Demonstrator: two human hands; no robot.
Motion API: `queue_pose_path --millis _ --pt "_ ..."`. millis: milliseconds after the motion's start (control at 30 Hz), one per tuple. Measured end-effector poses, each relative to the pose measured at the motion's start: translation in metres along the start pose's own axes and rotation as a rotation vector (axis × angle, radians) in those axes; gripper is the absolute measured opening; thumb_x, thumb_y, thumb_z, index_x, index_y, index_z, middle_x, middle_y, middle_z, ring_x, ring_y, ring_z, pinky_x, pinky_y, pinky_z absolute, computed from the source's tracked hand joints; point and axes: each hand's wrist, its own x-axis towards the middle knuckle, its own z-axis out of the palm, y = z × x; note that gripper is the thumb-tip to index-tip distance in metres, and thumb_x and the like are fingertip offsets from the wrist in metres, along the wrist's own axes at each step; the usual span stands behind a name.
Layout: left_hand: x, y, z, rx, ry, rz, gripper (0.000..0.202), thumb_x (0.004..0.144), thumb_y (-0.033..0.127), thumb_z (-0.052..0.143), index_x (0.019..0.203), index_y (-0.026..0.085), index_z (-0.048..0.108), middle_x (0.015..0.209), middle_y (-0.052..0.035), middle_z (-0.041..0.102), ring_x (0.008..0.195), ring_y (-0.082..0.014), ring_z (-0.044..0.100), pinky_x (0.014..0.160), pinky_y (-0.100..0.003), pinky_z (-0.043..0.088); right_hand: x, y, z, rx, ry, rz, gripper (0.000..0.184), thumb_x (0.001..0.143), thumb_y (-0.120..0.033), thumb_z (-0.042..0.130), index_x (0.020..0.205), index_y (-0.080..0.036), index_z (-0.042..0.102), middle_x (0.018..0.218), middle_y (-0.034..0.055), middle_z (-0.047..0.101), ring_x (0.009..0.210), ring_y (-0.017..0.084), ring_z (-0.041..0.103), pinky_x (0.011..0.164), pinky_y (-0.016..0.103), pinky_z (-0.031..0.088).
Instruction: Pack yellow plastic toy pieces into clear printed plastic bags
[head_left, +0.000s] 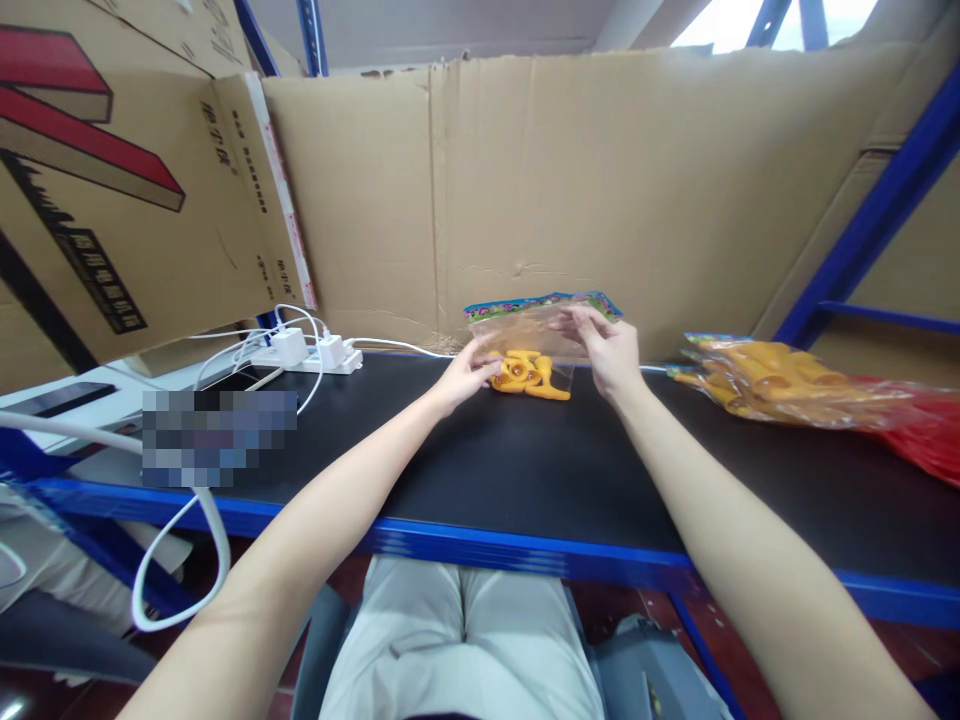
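A clear plastic bag (517,330) with a colourful printed header strip lies near the back of the black tabletop. Several yellow-orange plastic pieces (536,376) with round openings are in its lower part; their exact kind cannot be made out. My left hand (466,374) is closed on the bag's left side, fingertips against the pieces. At the upper right, my right hand (609,350) pinches the bag's plastic just below the header.
More bagged yellow pieces (780,375) lie at the right, beside red plastic (926,430). A white power strip (315,355) with chargers and cables sits at the back left. Cardboard (637,190) walls the back; a blue rail (525,550) edges the front.
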Motion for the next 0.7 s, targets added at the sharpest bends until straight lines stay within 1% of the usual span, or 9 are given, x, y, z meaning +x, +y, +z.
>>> queue_pose_path --millis 133,233,300,367,400,467,567,633,700 --pt "0.001 0.017 -0.006 -0.245 0.045 0.051 0.048 0.073 0.01 0.054 0.12 0.02 0.048 0.119 -0.0107 0.057 0.089 -0.0182 0.063 0.072 -0.028 0.049 -0.003 -0.023 0.002 0.074 -0.111 -0.05 0.019 0.075 -0.031 0.055 0.089 -0.021 0.065 0.1 0.0045 0.065 0.101 0.02 0.058 0.089 0.04 0.044" --pt "0.002 0.028 -0.015 -0.441 0.104 0.063 0.035 0.079 0.016 0.042 0.112 0.015 0.054 0.12 -0.0111 0.056 0.095 -0.0205 0.062 0.073 -0.029 0.049 -0.005 -0.036 0.001 0.164 -0.285 0.01 0.029 0.071 -0.019 0.048 0.095 -0.023 0.065 0.111 0.003 0.062 0.111 0.021 0.052 0.095 0.043 0.039" --pt "0.003 0.03 -0.023 -0.501 0.164 0.017 0.033 0.083 0.024 0.036 0.107 0.012 0.056 0.117 -0.013 0.058 0.095 -0.0214 0.062 0.07 -0.029 0.05 -0.006 -0.036 -0.001 0.18 -0.372 0.081 0.033 0.069 -0.018 0.045 0.096 -0.021 0.065 0.112 0.0042 0.062 0.111 0.022 0.052 0.096 0.044 0.038" --pt "0.006 0.028 -0.03 -0.483 0.223 -0.046 0.032 0.082 0.027 0.042 0.107 0.011 0.056 0.116 -0.0139 0.059 0.089 -0.0207 0.063 0.065 -0.028 0.05 -0.006 -0.028 -0.004 0.148 -0.422 0.155 0.033 0.071 -0.022 0.043 0.094 -0.018 0.065 0.106 0.0066 0.065 0.106 0.023 0.055 0.095 0.045 0.039" --pt "0.007 0.024 -0.033 -0.445 0.251 -0.084 0.033 0.079 0.024 0.048 0.109 0.012 0.055 0.116 -0.0138 0.059 0.084 -0.0193 0.063 0.062 -0.027 0.05 -0.005 -0.022 -0.005 0.103 -0.433 0.188 0.031 0.072 -0.025 0.042 0.091 -0.017 0.066 0.1 0.0075 0.067 0.102 0.023 0.057 0.093 0.044 0.04" --pt "0.009 0.016 -0.036 -0.334 0.297 -0.12 0.046 0.071 0.011 0.057 0.116 0.014 0.05 0.114 -0.0129 0.059 0.072 -0.0143 0.063 0.056 -0.024 0.048 -0.006 -0.008 -0.007 -0.049 -0.444 0.233 0.03 0.076 -0.029 0.042 0.085 -0.016 0.067 0.088 0.0083 0.069 0.094 0.022 0.061 0.091 0.043 0.041" --pt "0.011 0.003 -0.036 -0.165 0.335 -0.112 0.058 0.066 -0.002 0.054 0.121 0.014 0.045 0.106 -0.0105 0.061 0.057 -0.0089 0.059 0.048 -0.019 0.042 -0.01 0.01 -0.005 -0.252 -0.484 0.283 0.027 0.078 -0.032 0.048 0.076 -0.014 0.068 0.08 0.0082 0.069 0.084 0.021 0.063 0.088 0.04 0.043" --pt "0.013 -0.004 -0.036 -0.082 0.365 -0.107 0.057 0.067 -0.004 0.05 0.121 0.014 0.045 0.098 -0.0078 0.062 0.052 -0.0069 0.057 0.045 -0.018 0.039 -0.013 0.018 -0.002 -0.263 -0.519 0.323 0.027 0.077 -0.035 0.051 0.073 -0.014 0.068 0.079 0.0079 0.069 0.08 0.019 0.063 0.086 0.039 0.044" --pt "0.015 -0.007 -0.037 -0.024 0.412 -0.096 0.054 0.069 -0.005 0.047 0.119 0.015 0.047 0.092 -0.0055 0.062 0.047 -0.0046 0.053 0.044 -0.017 0.038 -0.016 0.023 0.002 -0.215 -0.48 0.333 0.024 0.075 -0.035 0.055 0.075 -0.014 0.068 0.079 0.0066 0.069 0.079 0.018 0.063 0.084 0.037 0.046"
